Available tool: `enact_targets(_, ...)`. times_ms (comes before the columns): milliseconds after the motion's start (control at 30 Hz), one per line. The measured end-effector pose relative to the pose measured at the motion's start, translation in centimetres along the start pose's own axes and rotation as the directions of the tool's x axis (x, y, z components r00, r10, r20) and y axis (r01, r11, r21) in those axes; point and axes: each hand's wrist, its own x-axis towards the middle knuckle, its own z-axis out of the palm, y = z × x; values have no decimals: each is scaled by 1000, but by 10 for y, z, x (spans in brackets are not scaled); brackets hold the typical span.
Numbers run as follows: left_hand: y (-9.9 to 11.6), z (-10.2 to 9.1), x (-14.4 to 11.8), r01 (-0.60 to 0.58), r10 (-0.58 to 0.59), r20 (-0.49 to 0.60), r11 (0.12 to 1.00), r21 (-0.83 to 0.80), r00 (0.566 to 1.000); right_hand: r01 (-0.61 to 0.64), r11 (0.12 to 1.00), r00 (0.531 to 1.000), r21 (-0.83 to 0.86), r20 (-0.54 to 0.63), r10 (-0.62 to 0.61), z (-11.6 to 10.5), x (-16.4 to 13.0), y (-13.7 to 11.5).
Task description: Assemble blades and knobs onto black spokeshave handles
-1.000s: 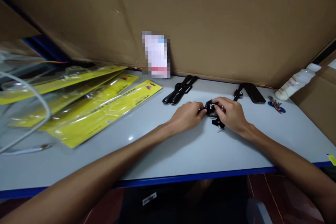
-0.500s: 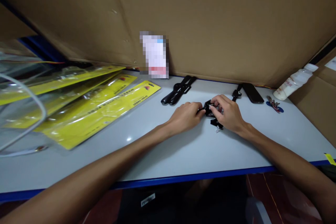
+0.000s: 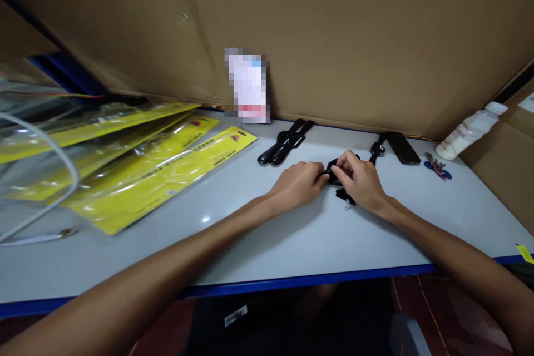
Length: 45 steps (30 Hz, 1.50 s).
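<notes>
Yellow backing cards in clear plastic sleeves (image 3: 137,169) are lying fanned out on the far left of the white table (image 3: 267,245), with a white cable (image 3: 54,178) looping over them and more clear packaging piled behind. Cardboard panels (image 3: 334,28) are standing all along the back edge, and a blurred-out card (image 3: 247,88) is leaning against them. Just right of that, a pair of black plastic straps (image 3: 283,143) is lying diagonally, well apart from the hands.

Moving toward the middle, the left hand (image 3: 296,184) is curled with its fingertips pinching the left end of a small black clamp-like part (image 3: 334,175). The right hand (image 3: 362,182) is closing over the same part from the other side, fingers bent around it, so both hands are gripping it together just above the table. A black bit with a small silver screw (image 3: 346,203) is poking out under the right hand; can't tell if it's attached.

Further right, another black strap piece (image 3: 396,147) is lying near the cardboard, then a bunch of keys with a blue tag (image 3: 437,167), and a white plastic bottle (image 3: 471,130) is leaning on its side against a box.
</notes>
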Motion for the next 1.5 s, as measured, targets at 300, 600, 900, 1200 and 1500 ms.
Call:
enact_targets(300, 0, 0, 1, 10, -10, -6, 1000, -9, 1000, -9, 1000, 1000, 1, -22, 9, 0, -1, 2)
enact_targets(600, 1, -2, 1, 18, -18, 11, 1000, 17, 1000, -10, 970, 1000, 242, -7, 12, 0, 3, -1)
enact_targets(900, 0, -1, 0, -1, 1, 0, 1000, 15, 1000, -13, 986, 1000, 167, 2, 13, 1, 2, 0)
enact_targets(1200, 2, -2, -1, 10, -10, 6, 1000, 28, 1000, -49, 938, 999, 343, 13, 47, 3, 5, 3)
enact_targets(1500, 0, -2, 0, 12, -12, -1, 1000, 0, 1000, 0, 978, 1000, 207, -20, 4, 0, 3, 2)
